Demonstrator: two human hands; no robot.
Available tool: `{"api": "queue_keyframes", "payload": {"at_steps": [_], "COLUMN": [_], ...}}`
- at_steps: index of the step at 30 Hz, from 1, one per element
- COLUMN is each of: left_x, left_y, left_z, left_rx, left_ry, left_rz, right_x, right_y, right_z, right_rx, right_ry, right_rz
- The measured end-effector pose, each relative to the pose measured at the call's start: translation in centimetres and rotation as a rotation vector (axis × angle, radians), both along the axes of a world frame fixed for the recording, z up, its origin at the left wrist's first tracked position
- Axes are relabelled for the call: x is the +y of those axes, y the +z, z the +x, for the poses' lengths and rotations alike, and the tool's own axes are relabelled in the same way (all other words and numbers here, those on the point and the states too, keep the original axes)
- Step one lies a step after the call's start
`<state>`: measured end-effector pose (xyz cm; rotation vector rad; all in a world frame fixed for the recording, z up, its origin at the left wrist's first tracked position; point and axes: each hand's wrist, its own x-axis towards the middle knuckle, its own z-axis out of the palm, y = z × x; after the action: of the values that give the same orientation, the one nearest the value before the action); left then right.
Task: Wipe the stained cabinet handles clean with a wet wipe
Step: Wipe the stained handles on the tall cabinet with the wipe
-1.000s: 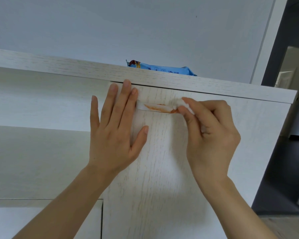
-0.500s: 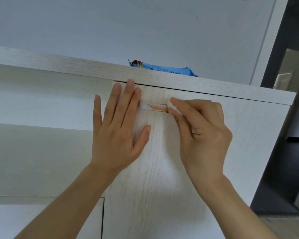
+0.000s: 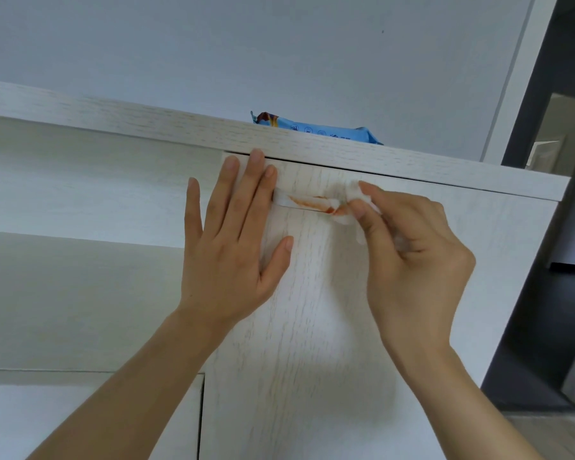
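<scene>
A white cabinet handle (image 3: 307, 203) smeared with orange-red stain sits near the top of a pale wood-grain cabinet door (image 3: 306, 327). My left hand (image 3: 233, 247) lies flat and open on the door, its fingertips covering the handle's left end. My right hand (image 3: 409, 247) pinches a crumpled white wet wipe (image 3: 352, 207) against the handle's right end. The wipe shows an orange smear where it touches the handle.
A blue pack of wipes (image 3: 316, 129) lies on the cabinet top (image 3: 146, 124), just above the door. An open shelf recess (image 3: 80, 194) is to the left. A dark doorway (image 3: 565, 227) is on the right, past the cabinet's side.
My right hand slid left along the handle with the wipe, then came back to its right end. My left hand stayed pressed on the door.
</scene>
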<state>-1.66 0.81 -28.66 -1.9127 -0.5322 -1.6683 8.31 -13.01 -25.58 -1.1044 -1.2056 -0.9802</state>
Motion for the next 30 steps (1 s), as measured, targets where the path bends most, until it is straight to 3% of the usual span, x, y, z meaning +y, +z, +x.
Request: {"api": "queue_keyframes", "payload": {"at_steps": [15,25,30], "left_x": [0.2,0.1,0.1], "left_y": [0.0,0.0,0.0], "left_z": [0.1,0.0,0.0], "left_rx": [-0.001,0.000,-0.007], "left_ry": [-0.012,-0.030,-0.027], "left_rz": [0.006,-0.004,0.005], "right_x": [0.9,0.6,1.5], "right_y": [-0.3,-0.2,-0.1], "right_z": [-0.9,-0.7,-0.6], "right_rx": [-0.067,0.065,-0.036], "right_ry": [-0.095,-0.026,-0.098], "right_rz": [-0.017,0.040,0.074]}}
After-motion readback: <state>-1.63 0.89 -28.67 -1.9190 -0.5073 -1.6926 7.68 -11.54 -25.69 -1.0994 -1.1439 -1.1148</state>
